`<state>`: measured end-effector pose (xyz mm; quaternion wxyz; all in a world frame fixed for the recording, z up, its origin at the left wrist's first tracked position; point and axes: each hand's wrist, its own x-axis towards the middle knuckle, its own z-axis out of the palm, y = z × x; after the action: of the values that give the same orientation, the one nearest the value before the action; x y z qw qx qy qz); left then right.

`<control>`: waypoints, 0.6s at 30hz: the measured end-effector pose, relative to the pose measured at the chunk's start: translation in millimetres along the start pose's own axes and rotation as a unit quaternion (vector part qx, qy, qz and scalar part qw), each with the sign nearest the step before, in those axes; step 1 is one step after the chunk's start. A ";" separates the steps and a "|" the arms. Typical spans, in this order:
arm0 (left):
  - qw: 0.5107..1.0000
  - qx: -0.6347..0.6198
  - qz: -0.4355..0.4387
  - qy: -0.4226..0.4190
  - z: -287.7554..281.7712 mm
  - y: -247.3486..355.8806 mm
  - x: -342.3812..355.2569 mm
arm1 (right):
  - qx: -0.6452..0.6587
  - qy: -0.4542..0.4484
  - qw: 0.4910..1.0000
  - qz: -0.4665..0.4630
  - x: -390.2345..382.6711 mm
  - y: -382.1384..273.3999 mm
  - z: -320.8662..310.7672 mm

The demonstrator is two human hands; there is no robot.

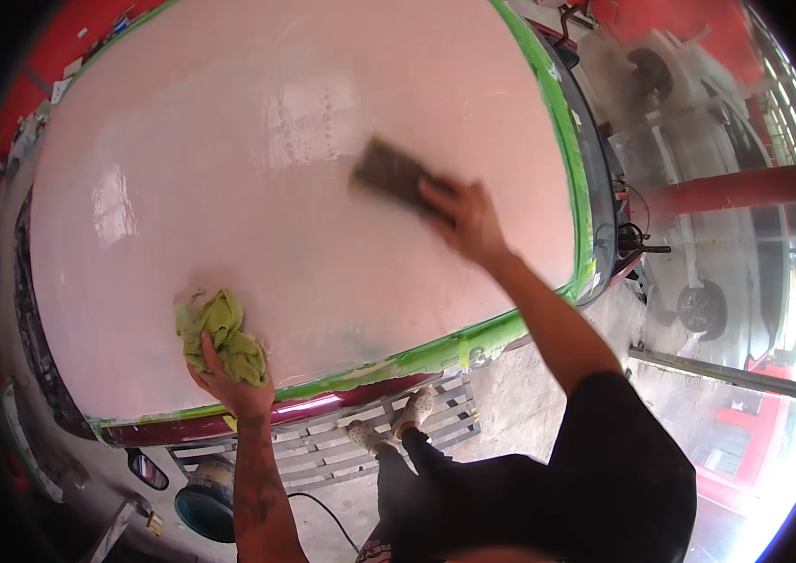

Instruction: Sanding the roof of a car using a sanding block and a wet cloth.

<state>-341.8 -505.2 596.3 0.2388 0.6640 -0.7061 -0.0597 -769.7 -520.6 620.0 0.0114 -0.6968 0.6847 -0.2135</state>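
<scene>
Gripping the near end of a dark, flat rectangular block (393, 175), the right hand (468, 218) is holding its fingers bent, with the block filling the gap between them and the thumb. The left hand (229, 380) is clasping a crumpled yellow-green cloth (221, 317), one digit lying across it; its other fingers are partly disappearing among the folds. Blur is softening the block's outline (its underside is facing away from view), and the picture is not showing whether it is touching the surface below.

A broad, glossy pink vehicle panel (229, 141) is extending under both hands, running off the upper edge of view and reflecting pale patches of light. The block is sitting right of centre; the cloth is resting near the panel's near left corner. Green masking tape (562, 141) is bordering the right and near sides.

Below, pale perforated clogs (416, 408) are standing on a grey slatted platform (309, 453), near a dark teal bucket (205, 511). At right, a red post (745, 190) is partly covering a hazy white vehicle (745, 235); glare is washing out the lower right.
</scene>
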 end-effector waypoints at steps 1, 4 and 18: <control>1.000 -0.001 0.000 0.001 0.6 5.9 1.5 | -0.024 0.044 0.999 -0.012 35.1 28.8 4.4; 0.999 -0.013 0.037 0.030 6.3 10.8 3.3 | -0.053 0.099 0.992 0.056 131.5 80.6 3.7; 0.999 -0.020 0.035 0.005 2.5 -0.5 1.3 | -0.158 -0.001 0.986 -0.053 74.9 22.6 17.0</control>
<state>-342.4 -507.1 594.3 0.2569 0.6342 -0.7266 -0.0620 -787.9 -598.6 618.7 -0.1090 -0.7252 0.6721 -0.1025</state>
